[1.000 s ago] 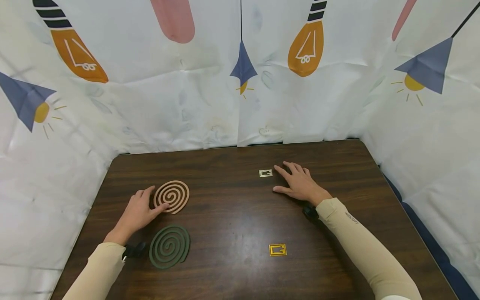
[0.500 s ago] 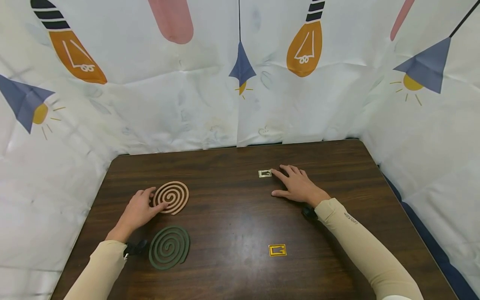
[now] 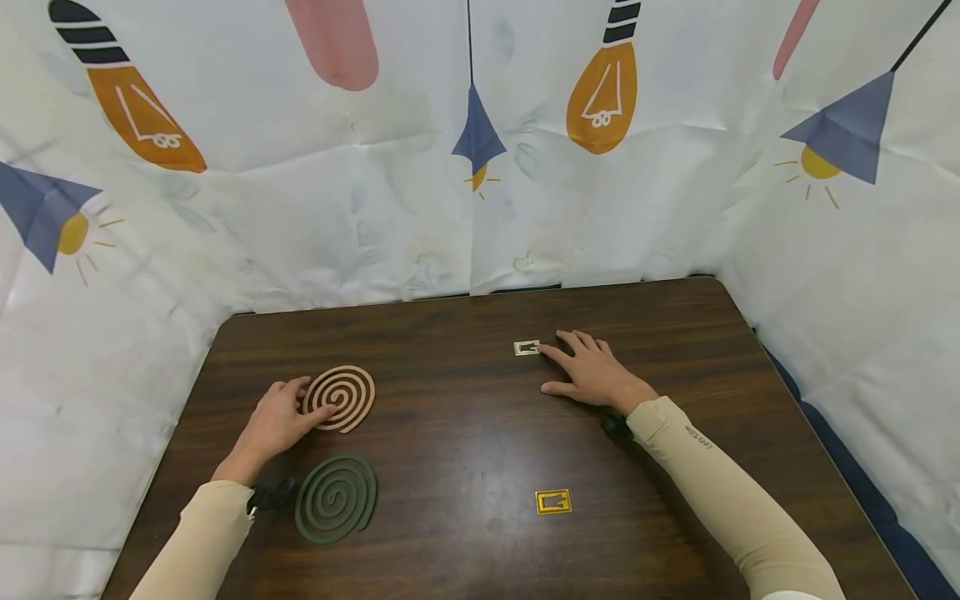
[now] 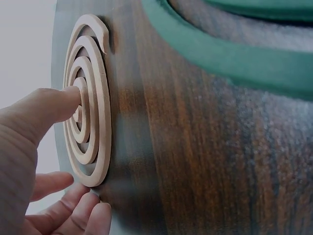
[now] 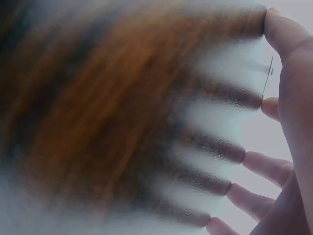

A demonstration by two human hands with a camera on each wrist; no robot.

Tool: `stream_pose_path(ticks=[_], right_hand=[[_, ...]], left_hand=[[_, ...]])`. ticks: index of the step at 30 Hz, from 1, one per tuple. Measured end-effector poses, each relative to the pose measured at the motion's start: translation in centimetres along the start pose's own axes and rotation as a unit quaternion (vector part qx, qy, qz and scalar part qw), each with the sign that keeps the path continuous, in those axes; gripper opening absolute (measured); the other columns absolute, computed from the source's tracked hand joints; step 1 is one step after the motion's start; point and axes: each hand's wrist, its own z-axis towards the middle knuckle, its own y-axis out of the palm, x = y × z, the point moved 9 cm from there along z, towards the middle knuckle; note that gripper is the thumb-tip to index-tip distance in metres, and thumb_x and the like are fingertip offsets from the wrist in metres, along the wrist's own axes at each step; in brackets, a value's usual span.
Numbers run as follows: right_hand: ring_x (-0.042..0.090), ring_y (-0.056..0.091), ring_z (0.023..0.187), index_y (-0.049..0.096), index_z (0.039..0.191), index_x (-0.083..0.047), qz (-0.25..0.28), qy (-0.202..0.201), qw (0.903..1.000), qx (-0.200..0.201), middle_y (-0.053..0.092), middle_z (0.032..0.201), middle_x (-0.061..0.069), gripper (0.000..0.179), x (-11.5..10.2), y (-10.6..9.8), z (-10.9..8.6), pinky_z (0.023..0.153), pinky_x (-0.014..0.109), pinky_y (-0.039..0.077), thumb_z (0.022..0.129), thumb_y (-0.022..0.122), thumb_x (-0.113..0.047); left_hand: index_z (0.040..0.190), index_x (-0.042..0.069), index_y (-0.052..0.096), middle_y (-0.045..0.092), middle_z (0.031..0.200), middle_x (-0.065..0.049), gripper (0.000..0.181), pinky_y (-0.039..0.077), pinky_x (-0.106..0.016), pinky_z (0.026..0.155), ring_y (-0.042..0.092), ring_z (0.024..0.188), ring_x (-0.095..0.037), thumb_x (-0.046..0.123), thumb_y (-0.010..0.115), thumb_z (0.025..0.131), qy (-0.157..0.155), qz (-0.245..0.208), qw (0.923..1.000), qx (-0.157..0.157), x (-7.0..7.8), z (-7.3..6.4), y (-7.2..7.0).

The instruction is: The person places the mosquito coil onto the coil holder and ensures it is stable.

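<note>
A tan mosquito coil (image 3: pixel 358 406) lies flat on the table's left side. My left hand (image 3: pixel 272 429) is over its left edge; in the left wrist view the thumb lies across the coil (image 4: pixel 100 122) and the loosely bent fingers (image 4: pixel 80 213) are beside the rim. Nearer to me is a green mosquito coil (image 3: pixel 336 500). At the back, a small silver coil stand (image 3: pixel 527 347) lies flat, my right index fingertip at its right edge. Fingers spread, my right hand (image 3: pixel 596 375) rests its fingertips on the table. The right wrist view shows the stand edge-on as a thin line.
A yellow coil stand (image 3: pixel 553 501) lies toward the front, right of the middle. The dark wooden table (image 3: pixel 450 433) ends at a white patterned cloth (image 3: pixel 405 208) hanging behind it and at both sides.
My right hand has shifted slightly toward me, and its index fingertip has come to the silver stand's right edge. My left hand stays at the tan coil. The head view has moved slightly.
</note>
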Motion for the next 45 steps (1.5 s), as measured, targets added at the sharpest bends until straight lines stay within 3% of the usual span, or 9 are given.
stream_pose_path(ticks=[25, 37, 45], right_hand=[[0.043, 0.038, 0.147, 0.036, 0.160, -0.037, -0.013, 0.000, 0.9999, 0.009, 0.036, 0.163, 0.017, 0.071, -0.22, -0.13, -0.08, 0.114, 0.066, 0.037, 0.099, 0.051, -0.069], [0.045, 0.036, 0.148, 0.035, 0.161, -0.036, -0.011, -0.003, 0.9999, 0.003, 0.033, 0.164, 0.018, 0.071, -0.48, 0.14, -0.21, 0.114, 0.066, 0.036, 0.100, 0.051, -0.068], [0.045, 0.036, 0.148, 0.036, 0.161, -0.035, -0.008, -0.003, 0.9999, 0.010, 0.034, 0.164, 0.018, 0.071, -0.56, -0.20, -0.40, 0.114, 0.067, 0.036, 0.100, 0.051, -0.068]], left_hand=[[0.151, -0.012, 0.038, 0.044, 0.136, -0.042, 0.088, 0.051, -0.060, 0.082, 0.054, 0.112, -0.052, 0.047, 0.072, 0.095, -0.010, -0.009, 0.9998, -0.013, 0.28, 0.03, 0.22], [0.147, -0.016, 0.042, 0.054, 0.123, -0.039, 0.086, 0.054, -0.053, 0.077, 0.058, 0.102, -0.043, 0.045, 0.073, 0.095, -0.011, -0.008, 0.9998, -0.013, 0.04, 0.19, 0.17], [0.146, -0.017, 0.042, 0.053, 0.122, -0.039, 0.087, 0.053, -0.054, 0.077, 0.057, 0.102, -0.044, 0.046, 0.074, 0.094, -0.016, -0.013, 0.9998, -0.008, 0.08, 0.17, -0.18]])
